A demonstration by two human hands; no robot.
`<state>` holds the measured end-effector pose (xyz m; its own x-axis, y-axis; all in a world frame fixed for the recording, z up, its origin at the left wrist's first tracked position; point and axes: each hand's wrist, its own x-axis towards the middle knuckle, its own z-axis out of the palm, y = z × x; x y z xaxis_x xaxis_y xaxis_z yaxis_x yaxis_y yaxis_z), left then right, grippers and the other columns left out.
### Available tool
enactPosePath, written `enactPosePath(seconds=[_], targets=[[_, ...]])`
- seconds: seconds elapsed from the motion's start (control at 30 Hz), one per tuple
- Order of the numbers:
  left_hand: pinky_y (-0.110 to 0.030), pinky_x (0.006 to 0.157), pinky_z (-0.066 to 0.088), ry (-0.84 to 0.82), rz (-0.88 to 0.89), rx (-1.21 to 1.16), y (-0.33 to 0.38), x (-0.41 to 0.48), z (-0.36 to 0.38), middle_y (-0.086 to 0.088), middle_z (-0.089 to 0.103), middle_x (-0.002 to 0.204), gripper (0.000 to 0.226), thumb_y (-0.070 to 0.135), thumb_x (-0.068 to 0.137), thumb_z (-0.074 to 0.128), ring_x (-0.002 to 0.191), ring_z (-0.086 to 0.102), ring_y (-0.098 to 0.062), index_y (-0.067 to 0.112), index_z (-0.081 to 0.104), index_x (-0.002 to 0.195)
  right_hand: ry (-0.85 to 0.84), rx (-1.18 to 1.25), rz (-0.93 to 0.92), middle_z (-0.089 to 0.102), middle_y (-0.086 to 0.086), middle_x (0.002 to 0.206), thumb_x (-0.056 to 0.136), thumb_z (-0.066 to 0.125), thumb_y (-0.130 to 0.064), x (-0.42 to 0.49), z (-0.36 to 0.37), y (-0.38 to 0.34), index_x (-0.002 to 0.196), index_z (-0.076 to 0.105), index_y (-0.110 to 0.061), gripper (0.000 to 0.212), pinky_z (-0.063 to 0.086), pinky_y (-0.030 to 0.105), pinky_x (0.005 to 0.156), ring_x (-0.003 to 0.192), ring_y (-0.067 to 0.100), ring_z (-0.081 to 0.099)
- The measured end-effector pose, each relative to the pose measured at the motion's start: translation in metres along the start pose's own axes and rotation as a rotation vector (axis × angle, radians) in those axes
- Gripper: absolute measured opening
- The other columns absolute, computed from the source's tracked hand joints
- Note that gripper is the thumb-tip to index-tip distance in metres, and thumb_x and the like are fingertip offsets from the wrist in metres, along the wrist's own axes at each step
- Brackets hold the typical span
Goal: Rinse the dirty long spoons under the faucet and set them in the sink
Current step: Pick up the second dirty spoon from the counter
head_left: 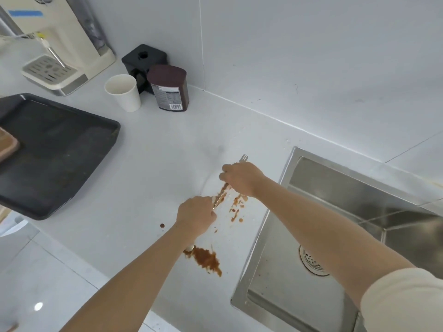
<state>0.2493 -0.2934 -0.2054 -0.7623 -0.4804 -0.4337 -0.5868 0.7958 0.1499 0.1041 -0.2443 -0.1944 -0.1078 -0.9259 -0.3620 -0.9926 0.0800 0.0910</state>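
Observation:
A long metal spoon (221, 197), smeared with brown sauce, runs slantwise between my two hands just above the white counter (148, 168). My right hand (242, 178) is closed around its upper part, and a small forked tip (244, 158) sticks out beyond the fingers. My left hand (195, 215) grips the lower part, and a spoon bowl (189, 247) shows under the wrist. Whether one spoon or more is in the grip is unclear. The steel sink (275, 238) lies to the right, with its drain (311, 259) showing. No faucet is in view.
Brown sauce puddles (207, 259) and splatters (237, 207) mark the counter under the hands. A dark tray (57, 154) lies at left. A paper cup (123, 92), a brown canister (169, 88), a black box (142, 59) and a cream water dispenser (60, 51) stand at the back.

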Motion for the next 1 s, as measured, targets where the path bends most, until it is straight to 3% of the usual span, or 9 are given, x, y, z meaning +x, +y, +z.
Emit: enactPosePath(seconds=[0.13, 0.27, 0.37, 0.43, 0.57, 0.73, 0.83, 1.0], targets=[[-0.023, 0.053, 0.035, 0.001, 0.005, -0.209, 0.022, -0.005, -0.009, -0.002, 0.052, 0.072, 0.006, 0.014, 0.085, 0.048, 0.07, 0.049, -0.02, 0.012, 0.046, 0.08, 0.075, 0.031, 0.109, 0.05, 0.009, 0.118, 0.087, 0.037, 0.007, -0.037, -0.002, 0.016, 0.122, 0.049, -0.009, 0.039, 0.038, 0.033, 0.064, 0.102, 0.03, 0.056], [-0.026, 0.059, 0.039, -0.049, 0.116, -0.337, 0.052, -0.008, -0.011, -0.004, 0.057, 0.081, 0.006, 0.01, 0.088, 0.046, 0.07, 0.051, -0.021, 0.011, 0.05, 0.092, 0.109, 0.071, 0.22, 0.05, 0.011, 0.116, 0.09, 0.036, 0.006, -0.085, 0.001, 0.029, 0.124, 0.048, -0.007, 0.038, 0.038, 0.033, 0.065, 0.103, 0.031, 0.056], [-0.029, 0.064, 0.041, -0.061, 0.235, -0.246, 0.081, -0.008, -0.008, -0.006, 0.063, 0.086, 0.026, 0.01, 0.092, 0.039, 0.071, 0.052, -0.02, 0.013, 0.051, 0.114, 0.12, 0.094, 0.318, 0.05, 0.012, 0.114, 0.087, 0.038, 0.009, -0.127, 0.009, 0.038, 0.119, 0.049, -0.006, 0.037, 0.035, 0.032, 0.064, 0.1, 0.031, 0.056], [-0.028, 0.059, 0.039, -0.02, 0.272, -0.175, 0.1, -0.008, -0.008, -0.009, 0.067, 0.094, 0.027, 0.011, 0.095, 0.036, 0.071, 0.052, -0.021, 0.015, 0.053, 0.116, 0.121, 0.125, 0.384, 0.051, 0.012, 0.114, 0.085, 0.04, 0.01, -0.153, 0.015, 0.042, 0.118, 0.049, -0.006, 0.038, 0.035, 0.033, 0.064, 0.099, 0.031, 0.056], [-0.023, 0.049, 0.028, 0.054, 0.357, -0.135, 0.136, -0.011, -0.009, -0.004, 0.053, 0.078, 0.02, 0.008, 0.096, 0.037, 0.068, 0.045, -0.022, 0.01, 0.057, 0.092, 0.155, 0.152, 0.488, 0.052, 0.009, 0.117, 0.086, 0.042, 0.008, -0.199, 0.03, 0.049, 0.122, 0.05, -0.008, 0.041, 0.034, 0.03, 0.066, 0.105, 0.029, 0.055], [-0.023, 0.049, 0.02, 0.108, 0.479, -0.112, 0.174, -0.002, -0.012, 0.006, 0.032, 0.056, 0.031, 0.004, 0.093, 0.04, 0.057, 0.034, -0.016, 0.016, 0.038, 0.064, 0.242, 0.266, 0.607, 0.053, 0.013, 0.117, 0.083, 0.041, 0.012, -0.242, 0.046, 0.059, 0.12, 0.052, -0.005, 0.042, 0.031, 0.031, 0.065, 0.104, 0.031, 0.055], [-0.024, 0.049, 0.021, 0.147, 0.54, -0.044, 0.19, 0.007, -0.019, 0.005, 0.033, 0.056, 0.025, 0.004, 0.093, 0.04, 0.058, 0.035, -0.018, 0.015, 0.042, 0.07, 0.405, 0.392, 0.744, 0.055, 0.012, 0.118, 0.086, 0.043, 0.004, -0.265, 0.058, 0.066, 0.114, 0.056, -0.003, 0.032, 0.035, 0.031, 0.06, 0.098, 0.033, 0.058], [-0.028, 0.059, 0.029, 0.225, 0.601, 0.029, 0.219, 0.017, -0.039, -0.001, 0.044, 0.066, 0.022, 0.009, 0.094, 0.04, 0.065, 0.041, -0.022, 0.019, 0.043, 0.074, 0.771, 0.901, 1.232, 0.048, 0.007, 0.122, 0.093, 0.047, -0.02, -0.308, 0.063, 0.087, 0.118, 0.05, -0.008, 0.028, 0.04, 0.03, 0.066, 0.084, 0.022, 0.053]])
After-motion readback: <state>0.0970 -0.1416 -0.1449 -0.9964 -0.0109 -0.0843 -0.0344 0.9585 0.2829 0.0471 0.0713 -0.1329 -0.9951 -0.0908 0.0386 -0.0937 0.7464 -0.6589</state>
